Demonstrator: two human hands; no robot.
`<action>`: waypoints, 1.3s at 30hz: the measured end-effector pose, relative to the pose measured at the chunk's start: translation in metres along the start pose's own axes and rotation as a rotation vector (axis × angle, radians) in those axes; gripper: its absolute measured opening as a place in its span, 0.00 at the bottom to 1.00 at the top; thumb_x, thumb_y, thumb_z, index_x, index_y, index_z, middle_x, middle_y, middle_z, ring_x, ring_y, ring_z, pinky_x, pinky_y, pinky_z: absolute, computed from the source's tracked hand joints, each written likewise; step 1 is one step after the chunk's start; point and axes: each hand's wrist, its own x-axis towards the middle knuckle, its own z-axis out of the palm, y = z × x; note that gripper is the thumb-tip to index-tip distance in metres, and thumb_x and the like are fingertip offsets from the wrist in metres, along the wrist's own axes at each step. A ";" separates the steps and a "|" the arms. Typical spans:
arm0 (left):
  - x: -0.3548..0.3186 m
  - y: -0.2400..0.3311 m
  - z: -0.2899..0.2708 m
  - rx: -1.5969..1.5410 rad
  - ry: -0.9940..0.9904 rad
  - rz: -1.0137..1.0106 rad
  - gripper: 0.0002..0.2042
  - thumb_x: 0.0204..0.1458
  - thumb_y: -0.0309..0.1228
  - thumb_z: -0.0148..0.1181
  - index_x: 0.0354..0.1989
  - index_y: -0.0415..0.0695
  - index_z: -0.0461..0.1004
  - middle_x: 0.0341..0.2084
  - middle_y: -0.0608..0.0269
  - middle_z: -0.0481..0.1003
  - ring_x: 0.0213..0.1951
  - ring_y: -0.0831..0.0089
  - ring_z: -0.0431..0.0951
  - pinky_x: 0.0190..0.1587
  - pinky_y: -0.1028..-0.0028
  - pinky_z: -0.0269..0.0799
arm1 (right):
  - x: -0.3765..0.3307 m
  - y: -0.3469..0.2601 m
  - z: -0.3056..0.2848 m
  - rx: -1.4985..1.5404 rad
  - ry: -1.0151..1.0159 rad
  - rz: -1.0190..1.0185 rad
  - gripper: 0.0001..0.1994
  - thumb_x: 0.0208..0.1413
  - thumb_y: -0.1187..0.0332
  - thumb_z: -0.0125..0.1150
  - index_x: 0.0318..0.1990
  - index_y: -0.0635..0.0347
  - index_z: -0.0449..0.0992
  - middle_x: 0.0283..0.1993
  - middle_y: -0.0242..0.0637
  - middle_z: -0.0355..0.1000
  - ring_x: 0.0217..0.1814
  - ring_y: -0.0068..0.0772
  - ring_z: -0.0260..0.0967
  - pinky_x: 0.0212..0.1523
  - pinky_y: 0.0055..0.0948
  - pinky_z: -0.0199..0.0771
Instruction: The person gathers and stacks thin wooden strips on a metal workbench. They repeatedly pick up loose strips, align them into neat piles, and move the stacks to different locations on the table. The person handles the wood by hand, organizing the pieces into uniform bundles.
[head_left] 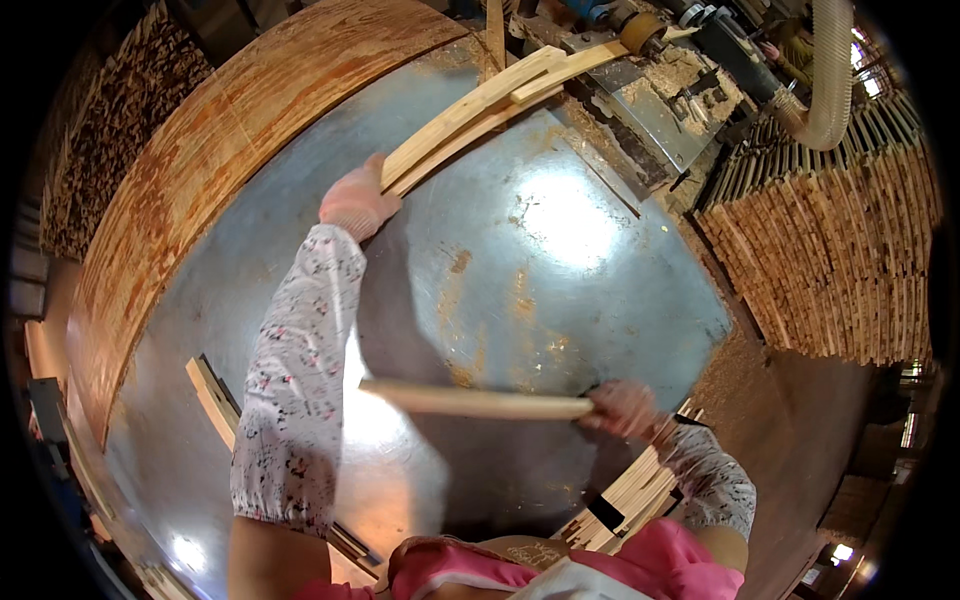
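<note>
My left hand (360, 203), in a pale pink glove, reaches far out over the metal table and is closed on the near end of some pale wooden strips (450, 112). Their far ends lie by a machine, where a shorter strip (570, 72) runs on toward its orange-brown roller. Closer to my body, my right hand (628, 409) grips another wooden strip (480, 401) by its right end. That strip points left across the table and is slightly blurred. Floral sleeve covers hide both my forearms.
The grey metal table (640, 320) carries sawdust. A woodworking machine (650, 110) with a ribbed hose (832, 80) stands at the far right. Stacked wood (830, 240) rises on the right. A worn wooden board (190, 170) borders the left. More strips (630, 495) lie near my right elbow.
</note>
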 end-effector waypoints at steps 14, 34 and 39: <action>-0.016 -0.008 -0.005 -0.345 0.011 -0.082 0.31 0.51 0.38 0.71 0.64 0.38 0.75 0.49 0.43 0.84 0.50 0.50 0.86 0.55 0.60 0.78 | 0.251 0.075 -0.181 0.189 0.577 0.660 0.26 0.70 0.43 0.56 0.45 0.63 0.77 0.43 0.56 0.82 0.48 0.61 0.81 0.50 0.53 0.80; -0.316 -0.037 0.055 -0.480 0.591 0.129 0.34 0.52 0.36 0.73 0.66 0.32 0.72 0.60 0.40 0.74 0.62 0.46 0.76 0.68 0.54 0.70 | 0.182 -0.066 -0.082 0.061 0.516 0.016 0.21 0.66 0.45 0.62 0.42 0.56 0.76 0.37 0.43 0.78 0.40 0.53 0.80 0.41 0.50 0.80; -0.137 0.091 0.028 -0.317 0.478 0.524 0.35 0.56 0.35 0.67 0.72 0.33 0.66 0.66 0.37 0.70 0.69 0.43 0.70 0.73 0.53 0.63 | 0.170 -0.036 -0.074 0.169 0.436 0.148 0.21 0.64 0.45 0.66 0.41 0.56 0.75 0.38 0.45 0.79 0.37 0.56 0.80 0.38 0.50 0.79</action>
